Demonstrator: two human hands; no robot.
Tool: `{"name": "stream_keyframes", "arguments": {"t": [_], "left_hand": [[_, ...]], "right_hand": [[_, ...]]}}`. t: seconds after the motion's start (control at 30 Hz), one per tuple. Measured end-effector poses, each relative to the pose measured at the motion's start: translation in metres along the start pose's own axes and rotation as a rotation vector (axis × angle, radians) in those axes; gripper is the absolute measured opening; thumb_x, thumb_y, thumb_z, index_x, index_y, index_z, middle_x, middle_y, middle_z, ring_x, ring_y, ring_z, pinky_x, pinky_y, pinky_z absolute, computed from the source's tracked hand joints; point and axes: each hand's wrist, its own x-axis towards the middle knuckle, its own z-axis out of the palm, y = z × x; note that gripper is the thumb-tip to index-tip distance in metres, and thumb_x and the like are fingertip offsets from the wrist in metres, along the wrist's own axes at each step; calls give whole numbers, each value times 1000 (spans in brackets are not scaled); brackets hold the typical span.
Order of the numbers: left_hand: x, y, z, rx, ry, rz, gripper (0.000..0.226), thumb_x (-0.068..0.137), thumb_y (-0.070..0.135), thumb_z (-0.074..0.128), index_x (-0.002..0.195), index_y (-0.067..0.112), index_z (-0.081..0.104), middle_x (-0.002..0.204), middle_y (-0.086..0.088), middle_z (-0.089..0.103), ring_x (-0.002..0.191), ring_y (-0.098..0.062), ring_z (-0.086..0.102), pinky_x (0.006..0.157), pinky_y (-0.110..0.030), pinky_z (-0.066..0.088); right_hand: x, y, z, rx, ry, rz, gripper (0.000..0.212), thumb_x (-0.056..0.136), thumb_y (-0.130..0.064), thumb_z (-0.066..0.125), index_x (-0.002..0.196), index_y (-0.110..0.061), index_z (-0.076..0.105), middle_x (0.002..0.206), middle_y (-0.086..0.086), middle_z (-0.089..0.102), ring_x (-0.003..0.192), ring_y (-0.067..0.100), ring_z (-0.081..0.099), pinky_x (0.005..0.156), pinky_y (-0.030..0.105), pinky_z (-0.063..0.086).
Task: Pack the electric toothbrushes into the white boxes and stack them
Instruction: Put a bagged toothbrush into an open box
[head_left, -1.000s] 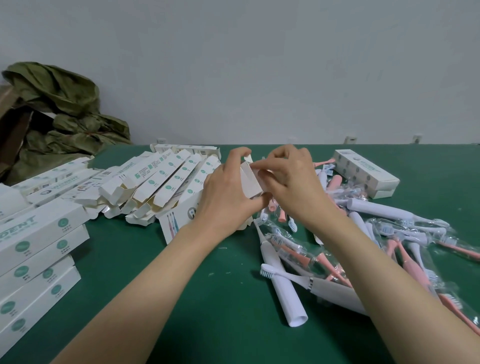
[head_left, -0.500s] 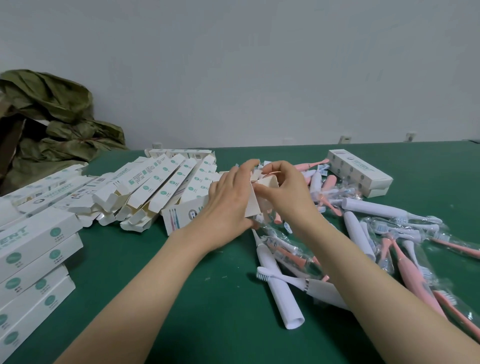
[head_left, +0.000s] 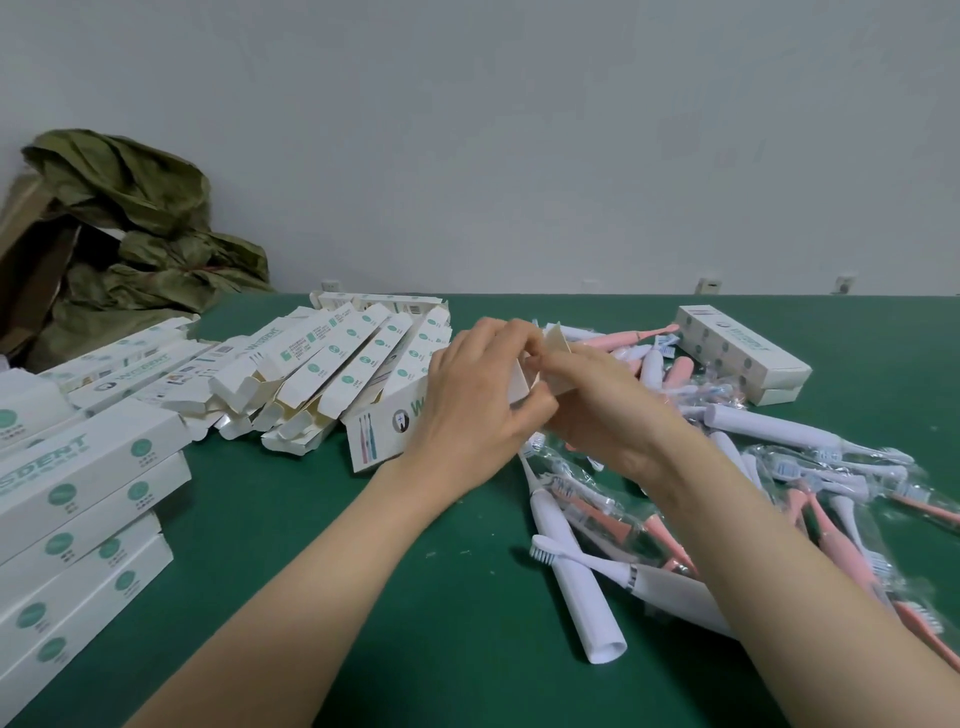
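My left hand (head_left: 478, 400) and my right hand (head_left: 602, 405) meet over the middle of the green table (head_left: 291, 561) and both grip one small white box (head_left: 522, 382). Its brown inner flap (head_left: 558, 345) stands up between my fingers. A pile of white and pink electric toothbrushes (head_left: 769, 483), many in clear bags, lies under and right of my right hand. One bare white toothbrush (head_left: 576, 577) lies nearest me. A stack of closed white boxes (head_left: 78, 499) stands at the left edge.
Several open, unfilled white boxes (head_left: 332, 374) fan out behind my left hand. Two closed boxes (head_left: 743, 353) are stacked at the back right. A crumpled olive cloth (head_left: 135, 239) and brown cardboard (head_left: 26, 249) lie at the far left by the wall.
Both hands have moved lower and closer together on the box. The flap, folded out earlier, now stands up between my fingers. The camera has tilted slightly.
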Motion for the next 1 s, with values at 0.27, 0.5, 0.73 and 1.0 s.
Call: {"name": "stream_keyframes", "arguments": {"t": [0.27, 0.5, 0.73, 1.0], "left_hand": [[2, -3, 4, -93, 24, -93, 41, 73, 34, 60, 110, 20, 48, 111, 7, 45, 105, -11, 41, 94, -34, 36], [3, -30, -3, 309, -353, -309, 60, 72, 31, 74, 120, 21, 38, 106, 2, 41, 102, -23, 45, 75, -33, 35], [5, -16, -8, 505, -139, -202, 60, 76, 25, 73, 129, 30, 46, 106, 1, 49, 99, -21, 48, 74, -27, 20], [4, -5, -11, 595, -129, -201, 59, 85, 20, 68, 135, 31, 39, 116, -1, 48, 108, -25, 48, 88, -33, 30]], "right_hand": [[7, 13, 10, -199, 233, -200, 28, 101, -22, 33, 110, -20, 59, 113, 1, 62, 105, 14, 58, 86, 29, 49], [11, 29, 1, -410, 399, -241, 25, 102, -28, 32, 99, -44, 51, 101, -21, 60, 96, 5, 56, 90, 34, 47], [7, 36, -4, -594, 387, -367, 62, 92, -56, 17, 145, -27, 31, 122, -32, 42, 115, -15, 40, 94, 5, 26], [7, 41, -3, -778, 284, -377, 63, 96, -47, 23, 151, -19, 8, 123, 5, 52, 122, 22, 46, 99, 33, 35]]}}
